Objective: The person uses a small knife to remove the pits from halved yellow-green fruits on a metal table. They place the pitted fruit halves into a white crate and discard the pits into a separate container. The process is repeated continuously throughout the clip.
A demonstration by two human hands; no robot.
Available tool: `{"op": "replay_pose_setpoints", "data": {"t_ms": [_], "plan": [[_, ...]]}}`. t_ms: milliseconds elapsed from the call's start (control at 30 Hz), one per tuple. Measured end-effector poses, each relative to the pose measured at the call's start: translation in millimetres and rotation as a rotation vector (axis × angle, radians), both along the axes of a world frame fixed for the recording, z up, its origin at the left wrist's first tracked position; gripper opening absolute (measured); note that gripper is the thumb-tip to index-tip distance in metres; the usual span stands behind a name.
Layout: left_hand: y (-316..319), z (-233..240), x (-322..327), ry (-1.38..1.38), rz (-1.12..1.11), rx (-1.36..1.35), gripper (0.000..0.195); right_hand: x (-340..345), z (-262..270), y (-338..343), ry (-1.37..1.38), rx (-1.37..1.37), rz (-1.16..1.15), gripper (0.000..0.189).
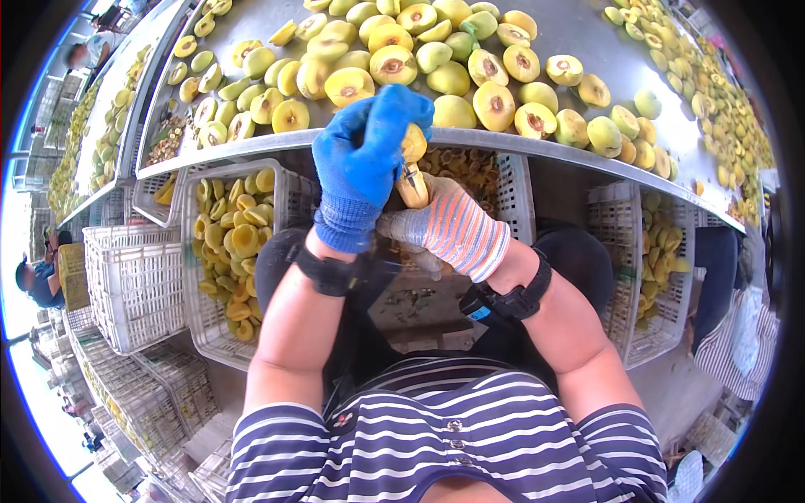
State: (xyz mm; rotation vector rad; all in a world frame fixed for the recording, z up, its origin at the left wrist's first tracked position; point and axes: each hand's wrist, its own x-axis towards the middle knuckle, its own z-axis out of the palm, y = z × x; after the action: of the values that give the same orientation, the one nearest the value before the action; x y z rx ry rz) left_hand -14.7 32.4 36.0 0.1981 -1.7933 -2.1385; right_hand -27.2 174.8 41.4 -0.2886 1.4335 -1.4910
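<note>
My left hand point(371, 144), in a blue rubber-coated glove, is curled at the front edge of the metal table point(251, 151). A rounded yellow piece, apparently peach point(414, 143), shows at its palm side. Wearing an orange-and-grey striped knit glove, my right hand point(449, 223) grips a pale-handled hand tool point(412, 187) that points up at this piece. The tool's working end is hidden between the hands. Just beyond my fingers lie many halved yellow peaches point(393, 65), several with brown pit hollows facing up.
Below the table edge, a white plastic crate point(188, 264) at left holds pitted peach halves point(239, 236). Brown scraps point(462, 166) lie in a crate between my knees. Another crate point(610, 251) of halves stands at right, near a person's leg point(717, 283). Stacked crates point(135, 283) line the left.
</note>
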Motion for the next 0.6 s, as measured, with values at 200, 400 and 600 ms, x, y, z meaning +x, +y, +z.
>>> {"op": "replay_pose_setpoints", "data": {"t_ms": [200, 400, 600], "plan": [[-13, 7, 6, -0.061, -0.279, 0.008, 0.03, 10, -19, -10, 0.188, -0.116, -0.007, 0.018], [-25, 0, 9, -0.07, -0.448, 0.132, 0.045, 2, -21, 7, -0.301, -0.238, 0.169, 0.021], [-23, -9, 15, -0.148, -0.509, 0.237, 0.04, 9, -22, 10, -0.338, -0.179, 0.174, 0.027]]}}
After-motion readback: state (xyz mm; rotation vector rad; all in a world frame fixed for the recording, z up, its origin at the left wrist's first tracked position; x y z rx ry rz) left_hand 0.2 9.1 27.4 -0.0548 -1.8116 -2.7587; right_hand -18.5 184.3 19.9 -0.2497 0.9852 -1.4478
